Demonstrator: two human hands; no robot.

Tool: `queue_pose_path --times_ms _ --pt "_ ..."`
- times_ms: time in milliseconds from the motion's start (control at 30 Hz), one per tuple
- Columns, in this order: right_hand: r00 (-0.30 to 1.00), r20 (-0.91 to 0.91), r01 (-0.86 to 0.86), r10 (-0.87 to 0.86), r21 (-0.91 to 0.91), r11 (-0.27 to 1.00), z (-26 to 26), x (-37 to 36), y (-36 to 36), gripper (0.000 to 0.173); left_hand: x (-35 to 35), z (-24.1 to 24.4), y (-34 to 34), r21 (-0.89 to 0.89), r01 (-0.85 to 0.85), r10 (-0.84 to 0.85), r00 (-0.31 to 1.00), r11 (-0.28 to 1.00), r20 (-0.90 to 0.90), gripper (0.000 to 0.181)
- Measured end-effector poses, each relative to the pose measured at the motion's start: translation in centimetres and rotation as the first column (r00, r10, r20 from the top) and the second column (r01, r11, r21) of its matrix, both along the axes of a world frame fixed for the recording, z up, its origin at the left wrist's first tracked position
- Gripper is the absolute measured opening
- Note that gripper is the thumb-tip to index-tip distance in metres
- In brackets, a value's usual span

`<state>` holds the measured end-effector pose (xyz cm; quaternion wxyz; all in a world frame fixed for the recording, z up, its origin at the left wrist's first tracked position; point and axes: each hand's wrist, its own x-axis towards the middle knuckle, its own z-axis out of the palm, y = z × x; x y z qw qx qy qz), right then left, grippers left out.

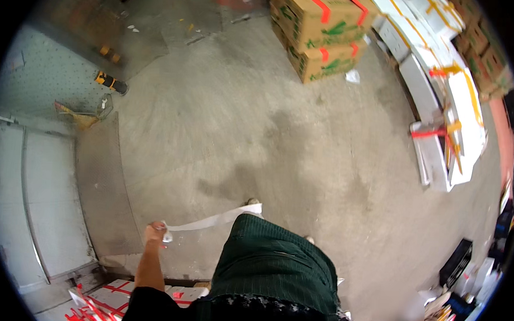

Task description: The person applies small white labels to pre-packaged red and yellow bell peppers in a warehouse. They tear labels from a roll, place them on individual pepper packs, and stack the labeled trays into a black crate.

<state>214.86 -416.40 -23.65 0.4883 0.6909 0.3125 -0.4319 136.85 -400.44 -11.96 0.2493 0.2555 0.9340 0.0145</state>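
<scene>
My left hand is raised out to the left, its fingers closed on one end of a long white strip, which could be paper or plastic. From there the strip stretches to the right, its far end passing in front of my shoe near the apron. A crumpled white piece hangs at the same hand. A dark green striped apron covers my front. My right hand is out of view.
Taped cardboard boxes stand ahead on the concrete floor. White foam boxes line the right. A pale door and a black-and-yellow post are at left. Red-taped white boxes sit behind my left arm.
</scene>
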Motion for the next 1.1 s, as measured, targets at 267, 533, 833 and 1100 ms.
queue_pose_path --times_ms 267,533,833,1100 --pt "0.999 0.023 -0.033 0.031 0.092 0.995 -0.9 -14.4 21.2 0.027 -14.2 4.2 28.0 0.287 0.101 -0.102 0.995 0.953 -0.013 0.016" --pt "0.997 -0.022 -0.07 0.069 -0.011 0.998 -1.3 -28.2 30.9 0.027 -16.3 3.2 54.1 0.533 0.27 -0.392 0.911 0.802 0.128 0.015" --pt "0.946 -0.244 -0.255 0.213 -0.158 0.954 2.4 -39.8 38.2 0.025 -28.9 3.7 70.9 0.566 0.05 -0.386 0.78 0.823 0.493 0.015" --pt "0.947 -0.187 -0.29 0.262 -0.142 0.947 1.4 -51.3 51.7 0.023 -32.4 11.3 94.0 0.759 0.218 -0.705 0.583 0.614 0.403 0.019"
